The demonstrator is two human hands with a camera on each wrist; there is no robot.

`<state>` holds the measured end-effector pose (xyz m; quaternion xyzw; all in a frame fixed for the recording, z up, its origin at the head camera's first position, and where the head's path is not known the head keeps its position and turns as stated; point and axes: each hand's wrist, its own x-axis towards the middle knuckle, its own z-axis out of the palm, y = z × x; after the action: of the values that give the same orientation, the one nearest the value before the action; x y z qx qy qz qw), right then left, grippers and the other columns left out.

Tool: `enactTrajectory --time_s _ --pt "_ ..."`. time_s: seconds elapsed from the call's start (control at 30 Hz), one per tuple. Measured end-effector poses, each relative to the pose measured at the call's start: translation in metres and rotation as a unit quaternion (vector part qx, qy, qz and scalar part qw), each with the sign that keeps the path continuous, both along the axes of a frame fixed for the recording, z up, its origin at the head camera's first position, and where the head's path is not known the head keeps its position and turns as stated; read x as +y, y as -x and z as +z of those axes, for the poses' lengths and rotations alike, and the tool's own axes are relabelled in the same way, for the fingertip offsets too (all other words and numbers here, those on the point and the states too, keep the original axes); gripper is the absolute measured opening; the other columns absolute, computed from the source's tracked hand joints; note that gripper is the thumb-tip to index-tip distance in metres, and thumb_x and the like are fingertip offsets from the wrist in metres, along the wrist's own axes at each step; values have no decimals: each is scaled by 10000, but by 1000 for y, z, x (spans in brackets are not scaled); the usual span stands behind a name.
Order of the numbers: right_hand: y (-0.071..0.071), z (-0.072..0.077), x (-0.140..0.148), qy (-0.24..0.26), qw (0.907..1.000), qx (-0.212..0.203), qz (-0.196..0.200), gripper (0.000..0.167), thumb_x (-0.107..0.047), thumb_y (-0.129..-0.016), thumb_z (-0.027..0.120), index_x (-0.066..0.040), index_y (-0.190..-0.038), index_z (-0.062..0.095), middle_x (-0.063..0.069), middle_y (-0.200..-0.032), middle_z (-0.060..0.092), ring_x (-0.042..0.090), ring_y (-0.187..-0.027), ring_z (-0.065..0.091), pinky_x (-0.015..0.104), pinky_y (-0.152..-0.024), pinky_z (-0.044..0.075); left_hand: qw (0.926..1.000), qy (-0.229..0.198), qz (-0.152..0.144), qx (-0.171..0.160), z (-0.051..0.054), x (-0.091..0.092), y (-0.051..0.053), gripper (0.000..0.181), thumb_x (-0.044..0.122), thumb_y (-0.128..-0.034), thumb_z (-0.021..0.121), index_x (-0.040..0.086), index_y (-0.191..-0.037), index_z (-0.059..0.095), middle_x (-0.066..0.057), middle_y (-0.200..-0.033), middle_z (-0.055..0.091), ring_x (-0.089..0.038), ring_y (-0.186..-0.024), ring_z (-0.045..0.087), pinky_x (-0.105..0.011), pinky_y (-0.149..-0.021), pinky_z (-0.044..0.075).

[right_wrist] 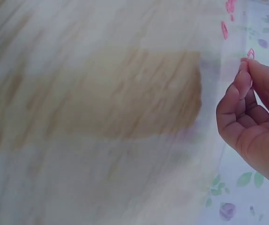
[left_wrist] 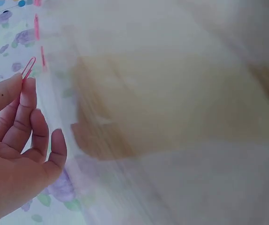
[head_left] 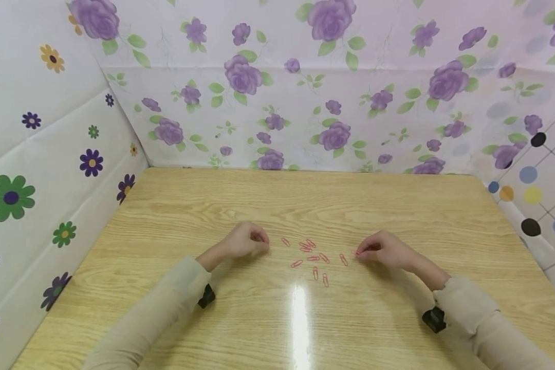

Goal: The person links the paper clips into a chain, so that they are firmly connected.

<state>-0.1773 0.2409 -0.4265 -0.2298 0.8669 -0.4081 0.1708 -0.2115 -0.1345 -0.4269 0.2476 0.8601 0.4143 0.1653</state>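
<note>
Flanking scattered pink wire paper clips (head_left: 313, 258), left hand (head_left: 247, 240) and right hand (head_left: 389, 251) pinched another apiece; the left clip (left_wrist: 30, 67) showed clearly only in wrist view.

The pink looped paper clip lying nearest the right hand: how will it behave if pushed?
The pink looped paper clip would likely slide on the shiny wood-grain table. Lying flat, it probably won't roll. Thin, it seems light.

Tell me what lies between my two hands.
Pink paper clips lie scattered on the table between your left hand and right hand, in the head view.
</note>
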Motion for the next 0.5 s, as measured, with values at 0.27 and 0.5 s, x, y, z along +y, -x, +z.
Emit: enactTrajectory --time_s 0.27,0.5 --pt "-2 9 -5 -18 9983 -520 -255 100 -56 -846 625 27 -882 669 108 -844 649 152 -711 516 259 -619 438 9987 -517 32 18 2 4 -2 73 83 -812 680 29 -776 648 -48 -737 621 -157 -696 554 -282 -652 464" --pt "-5 11 -11 -172 9970 -698 -293 97 -19 -865 584 53 -838 642 69 -694 575 138 -610 441 258 -544 391 9969 -767 -3 158 6 19 -10 75 105 -834 661 58 -777 644 0 -752 615 -138 -696 546 -258 -630 458"
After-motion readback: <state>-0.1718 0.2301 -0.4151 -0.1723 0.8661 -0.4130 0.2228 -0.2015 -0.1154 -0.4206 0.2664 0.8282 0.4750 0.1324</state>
